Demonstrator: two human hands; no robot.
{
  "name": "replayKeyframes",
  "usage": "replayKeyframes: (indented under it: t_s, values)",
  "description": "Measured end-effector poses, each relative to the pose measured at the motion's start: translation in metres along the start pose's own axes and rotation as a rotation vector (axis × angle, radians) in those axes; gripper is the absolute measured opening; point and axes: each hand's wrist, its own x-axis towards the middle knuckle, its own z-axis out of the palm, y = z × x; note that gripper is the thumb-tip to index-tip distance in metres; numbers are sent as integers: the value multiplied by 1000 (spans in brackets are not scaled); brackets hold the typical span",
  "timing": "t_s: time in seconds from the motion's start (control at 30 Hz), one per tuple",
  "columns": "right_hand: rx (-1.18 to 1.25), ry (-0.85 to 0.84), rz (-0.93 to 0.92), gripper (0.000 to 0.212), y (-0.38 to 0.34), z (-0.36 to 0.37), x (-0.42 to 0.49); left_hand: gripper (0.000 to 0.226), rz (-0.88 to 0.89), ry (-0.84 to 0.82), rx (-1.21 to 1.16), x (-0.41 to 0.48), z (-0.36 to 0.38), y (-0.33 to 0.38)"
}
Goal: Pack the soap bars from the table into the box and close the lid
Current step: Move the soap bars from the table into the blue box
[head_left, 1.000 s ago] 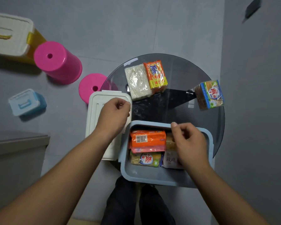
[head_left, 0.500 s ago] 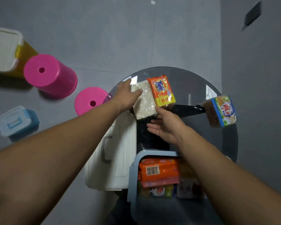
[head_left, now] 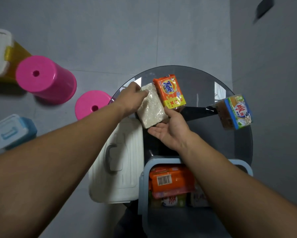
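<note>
A white soap bar in clear wrap (head_left: 151, 107) lies on the round glass table (head_left: 201, 83). My left hand (head_left: 130, 98) grips its far left corner. My right hand (head_left: 170, 129) is palm up at its near end, thumb touching the bar, fingers apart. An orange Tide soap bar (head_left: 170, 91) lies just right of the white one. A blue-and-green wrapped soap pack (head_left: 233, 111) stands at the table's right edge. The light blue box (head_left: 143, 186) near me holds several soap bars, an orange one (head_left: 170, 179) on top. The white lid (head_left: 116, 162) lies left of the box.
Two pink stools (head_left: 44, 78) (head_left: 92, 103) stand on the grey floor to the left. A small blue box with a white lid (head_left: 10, 131) and a yellow box with a white lid (head_left: 0, 52) sit further left. My legs show below the table.
Both hands left the lid and the box and reached forward to the white soap bar. My left hand closed on its far corner; my right hand came under its near end.
</note>
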Motion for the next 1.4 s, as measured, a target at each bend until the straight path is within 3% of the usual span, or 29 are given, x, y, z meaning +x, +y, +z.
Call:
replayKeyframes:
  t_s: [0.1,0.23,0.37,0.5,0.6,0.7,0.87,0.97,1.13,1.4]
  values:
    - [-86,24,-65,50,2,-1,-8,37,26,45,-47,-12,2,1]
    - [-212,25,-139,52,1,-4,-29,67,91,112,-54,-39,1,6]
    - [-370,13,-227,53,-7,-14,-66,52,88,128,-76,-83,1,21]
    - [-634,100,-372,45,-20,-34,-116,58,82,127,-236,-141,15,30]
    - [-777,137,-475,51,-21,-61,-152,71,65,112,-337,-185,34,35]
    - [-807,146,-538,49,-17,-97,-185,57,31,74,-395,-231,61,40]
    - [-863,173,-496,38,-5,-160,-225,53,-89,-29,-456,-288,116,29]
    - [-901,228,-458,40,6,-190,-232,18,-143,-48,-487,-307,147,24]
    - [-936,254,-411,35,19,-211,-232,31,-258,-77,-569,-304,170,17]
    - [-1037,265,-491,33,23,-208,-224,30,-267,-96,-593,-284,175,4]
